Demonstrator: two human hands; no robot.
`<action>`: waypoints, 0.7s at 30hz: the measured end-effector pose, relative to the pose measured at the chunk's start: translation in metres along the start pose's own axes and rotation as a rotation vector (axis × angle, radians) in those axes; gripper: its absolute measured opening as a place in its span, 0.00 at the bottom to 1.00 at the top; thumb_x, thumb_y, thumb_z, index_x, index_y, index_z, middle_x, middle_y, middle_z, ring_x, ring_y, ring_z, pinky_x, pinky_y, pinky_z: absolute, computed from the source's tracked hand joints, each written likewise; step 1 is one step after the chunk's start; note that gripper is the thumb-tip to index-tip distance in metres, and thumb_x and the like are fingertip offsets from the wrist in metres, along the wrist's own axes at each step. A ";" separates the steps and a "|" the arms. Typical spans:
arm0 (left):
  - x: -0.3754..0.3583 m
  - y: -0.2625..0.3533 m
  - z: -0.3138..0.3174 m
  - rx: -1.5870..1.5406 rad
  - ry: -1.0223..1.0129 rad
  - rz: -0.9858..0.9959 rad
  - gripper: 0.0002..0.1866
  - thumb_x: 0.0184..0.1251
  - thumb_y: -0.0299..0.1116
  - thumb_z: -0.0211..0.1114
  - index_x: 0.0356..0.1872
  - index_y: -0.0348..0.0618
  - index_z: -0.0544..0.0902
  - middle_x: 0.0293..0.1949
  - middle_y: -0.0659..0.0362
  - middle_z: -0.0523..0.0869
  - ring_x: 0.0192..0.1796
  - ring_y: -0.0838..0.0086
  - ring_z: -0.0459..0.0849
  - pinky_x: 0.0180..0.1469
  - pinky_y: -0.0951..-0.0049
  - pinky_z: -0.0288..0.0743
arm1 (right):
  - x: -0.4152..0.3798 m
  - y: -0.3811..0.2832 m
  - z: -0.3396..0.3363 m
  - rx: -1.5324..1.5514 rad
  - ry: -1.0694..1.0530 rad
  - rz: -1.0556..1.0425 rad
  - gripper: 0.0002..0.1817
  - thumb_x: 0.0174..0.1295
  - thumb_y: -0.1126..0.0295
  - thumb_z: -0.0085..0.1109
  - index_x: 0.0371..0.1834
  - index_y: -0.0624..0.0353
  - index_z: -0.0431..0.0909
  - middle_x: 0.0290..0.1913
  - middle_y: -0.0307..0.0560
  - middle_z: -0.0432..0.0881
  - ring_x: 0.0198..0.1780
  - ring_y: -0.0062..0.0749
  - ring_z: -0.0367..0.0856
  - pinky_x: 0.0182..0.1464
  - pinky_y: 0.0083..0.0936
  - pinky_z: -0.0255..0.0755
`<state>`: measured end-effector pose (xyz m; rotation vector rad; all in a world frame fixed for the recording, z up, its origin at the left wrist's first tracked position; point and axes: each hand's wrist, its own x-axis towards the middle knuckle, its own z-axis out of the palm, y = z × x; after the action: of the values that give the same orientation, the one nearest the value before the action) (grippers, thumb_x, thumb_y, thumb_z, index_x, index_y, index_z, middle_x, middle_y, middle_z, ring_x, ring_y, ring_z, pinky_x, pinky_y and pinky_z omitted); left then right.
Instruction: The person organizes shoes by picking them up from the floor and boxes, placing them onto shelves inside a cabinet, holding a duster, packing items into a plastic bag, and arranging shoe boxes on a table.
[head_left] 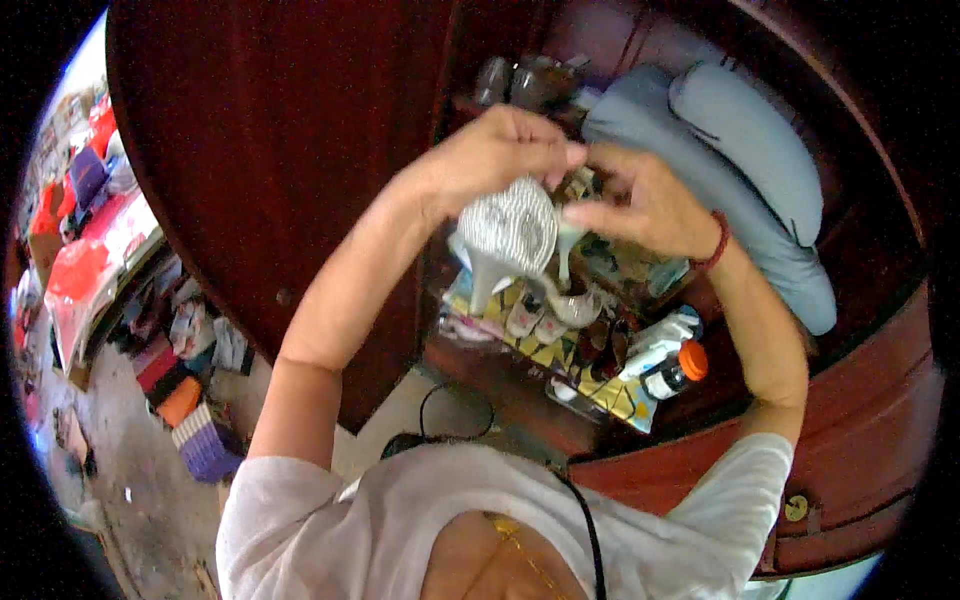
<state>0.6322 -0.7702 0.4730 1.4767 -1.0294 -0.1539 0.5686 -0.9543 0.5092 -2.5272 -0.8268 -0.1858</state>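
A silver, glittery high-heeled shoe (pixel 508 228) hangs just below my left hand (pixel 500 155), heel pointing down. My left fingers are curled closed at its upper edge. My right hand (pixel 650 205) faces it from the other side, fingers bent and thumb against a second pale heel (pixel 566 250). The fingertips of both hands come close together above the shoes; exactly what they pinch there is partly hidden. Beneath them, a pair of light shoes (pixel 537 318) and another silver shoe (pixel 577 308) stand on a patterned yellow sheet (pixel 625 398).
A dark red cabinet door (pixel 280 180) stands open on the left. Blue-grey rolled cushions (pixel 745 150) lie inside the cabinet at right. Near its front edge are an orange-capped bottle (pixel 675 370) and a white package (pixel 660 340). Boxes (pixel 205 440) sit on the floor at far left.
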 end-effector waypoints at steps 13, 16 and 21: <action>0.050 0.047 0.018 -0.058 -0.374 0.184 0.13 0.56 0.36 0.61 0.35 0.36 0.81 0.27 0.63 0.81 0.27 0.85 0.74 0.29 0.84 0.67 | -0.039 -0.025 -0.041 -0.111 0.122 0.049 0.25 0.38 0.56 0.69 0.31 0.66 0.76 0.28 0.50 0.79 0.32 0.27 0.75 0.39 0.26 0.69; 0.059 0.072 0.006 0.001 -0.283 0.257 0.16 0.54 0.34 0.63 0.41 0.35 0.79 0.34 0.59 0.82 0.34 0.82 0.76 0.37 0.82 0.69 | -0.051 -0.015 -0.067 -0.127 0.358 0.101 0.24 0.42 0.54 0.66 0.31 0.67 0.77 0.24 0.44 0.79 0.29 0.22 0.74 0.33 0.23 0.68; 0.071 0.120 -0.027 0.274 -0.181 0.510 0.16 0.54 0.35 0.63 0.40 0.36 0.79 0.38 0.60 0.81 0.41 0.81 0.76 0.45 0.81 0.67 | -0.101 -0.019 -0.137 -0.061 0.780 0.208 0.16 0.51 0.60 0.61 0.35 0.62 0.78 0.27 0.39 0.79 0.23 0.17 0.74 0.19 0.14 0.68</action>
<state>0.6326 -0.7769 0.6148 1.4092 -1.5917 0.2313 0.4785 -1.0588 0.6105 -2.2674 -0.2434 -1.0483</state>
